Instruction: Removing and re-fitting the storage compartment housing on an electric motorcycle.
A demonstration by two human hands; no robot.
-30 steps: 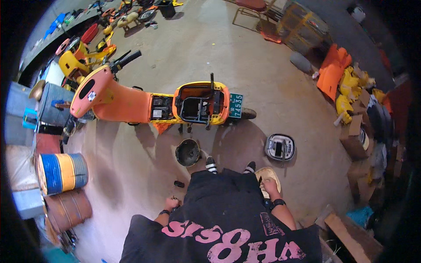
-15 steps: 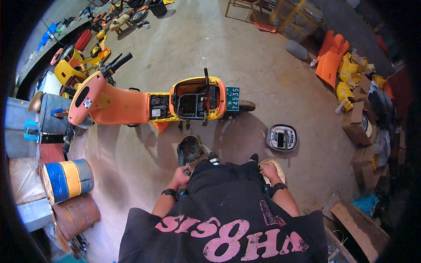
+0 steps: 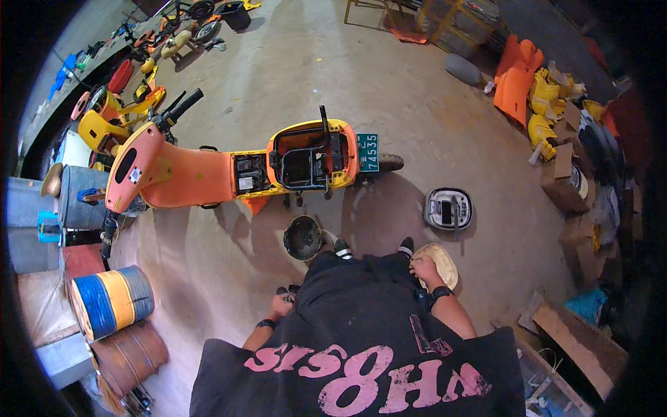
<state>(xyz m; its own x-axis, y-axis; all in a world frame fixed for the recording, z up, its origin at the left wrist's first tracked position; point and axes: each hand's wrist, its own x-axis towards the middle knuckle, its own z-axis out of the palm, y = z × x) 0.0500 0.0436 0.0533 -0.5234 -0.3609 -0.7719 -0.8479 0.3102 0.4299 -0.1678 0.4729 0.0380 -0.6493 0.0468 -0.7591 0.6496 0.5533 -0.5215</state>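
Note:
My left hand is closed around a dark tool, held low by my left thigh; its body is mostly hidden by the fingers. My right hand is by my right thigh with its fingers curled in; what they hold, if anything, is hidden. Behind that hand lies a beige rounded pad. On the floor ahead of my feet sits a black round bowl with small dark bits in it. An orange and yellow electric scooter stands crosswise beyond, its seat compartment uncovered.
A grey-white scooter seat base lies on the floor at right. Blue-yellow and rusty drums rest at left. Orange and yellow panels and cardboard boxes line the right side. Scooter parts lie far left.
My left hand has drawn down and back toward my body with the tool, which pointed up over the bowl before. The right hand has barely moved; the view has shifted slightly.

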